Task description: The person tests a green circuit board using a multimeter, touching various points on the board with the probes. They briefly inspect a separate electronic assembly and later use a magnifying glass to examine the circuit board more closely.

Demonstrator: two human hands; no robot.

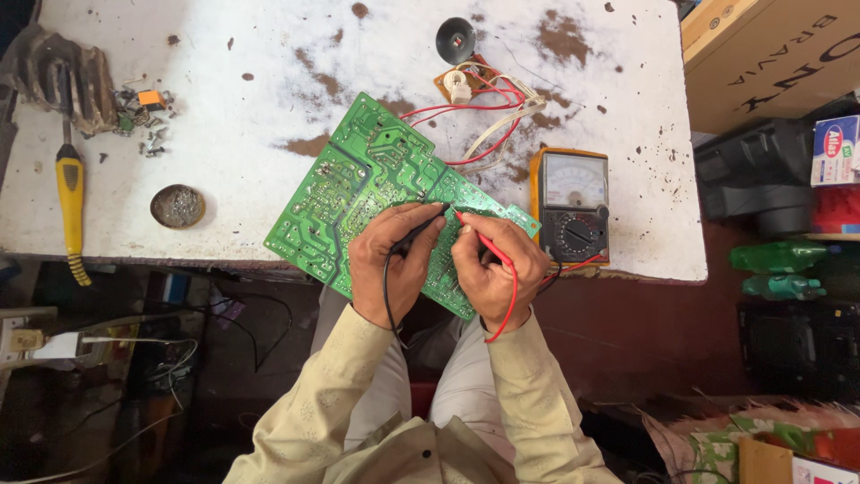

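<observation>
A green circuit board (376,193) lies solder side up at the near edge of the white, stained counter (224,116), partly overhanging the person's lap. Its long axis runs diagonally, from the far corner near the middle of the counter down toward the near right, where the hands cover it; its near-left corner points toward the counter's front edge.

The left hand (387,260) pinches a black probe (419,229) between thumb and fingers, the probe's tip slanting up and to the right onto the board. The right hand (491,264) pinches a red probe (479,235) the same way, its tip pointing up and to the left. The two tips meet the board just beside each other, near its right-hand edge. A black lead hangs in a loop below the left hand, and a red lead curls around the right wrist.

Just to the right of the board stands an analogue multimeter (571,204) with an orange casing, dial toward the person. Red and white wires (488,112) run from the board's far side to a small component and a black round part (455,40). Well apart on the left lie a yellow-handled screwdriver (70,193), long axis running away from the person, a round tin (177,206), and a scatter of small screws (143,121).
</observation>
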